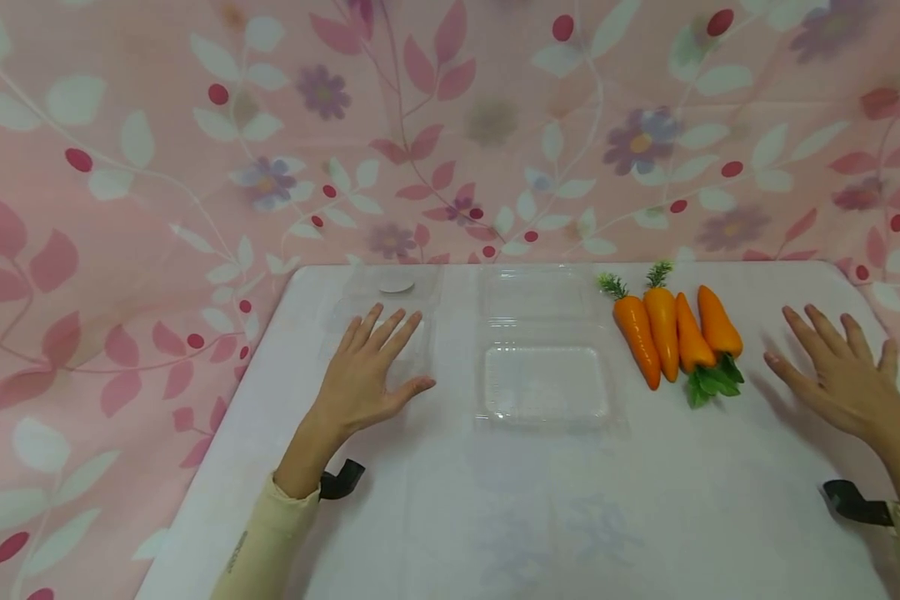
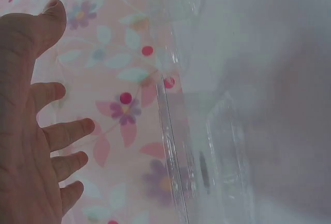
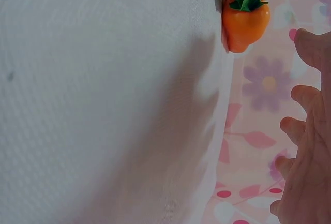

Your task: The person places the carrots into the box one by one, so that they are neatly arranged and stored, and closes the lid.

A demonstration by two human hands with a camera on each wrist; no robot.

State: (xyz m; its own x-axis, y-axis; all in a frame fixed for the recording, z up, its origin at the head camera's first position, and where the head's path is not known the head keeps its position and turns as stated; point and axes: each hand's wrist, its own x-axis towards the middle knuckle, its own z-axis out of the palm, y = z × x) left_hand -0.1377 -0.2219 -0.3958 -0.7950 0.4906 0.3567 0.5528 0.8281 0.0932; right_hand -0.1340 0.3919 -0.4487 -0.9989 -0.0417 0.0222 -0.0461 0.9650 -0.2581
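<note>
My left hand (image 1: 363, 367), fingers spread and palm down, hovers over the near part of a clear plastic container (image 1: 423, 287) at the table's back left. Part of that container is hidden behind the fingers. Its transparent edge (image 2: 173, 146) shows in the left wrist view, apart from the hand. A second clear container (image 1: 547, 383) lies opened flat at the middle, its other half (image 1: 536, 293) toward the back. My right hand (image 1: 843, 375) is held spread above the table's right side, touching nothing. Nearest to it is an orange carrot (image 1: 718, 321) with broad green leaves.
Beside that carrot lie another leafy-topped carrot (image 1: 692, 337) and two carrots with feathery tops, one longer carrot (image 1: 637, 337) and one slimmer carrot (image 1: 662, 329). A white cloth covers the table (image 1: 450, 517). Behind it hangs a pink floral curtain (image 1: 450, 125).
</note>
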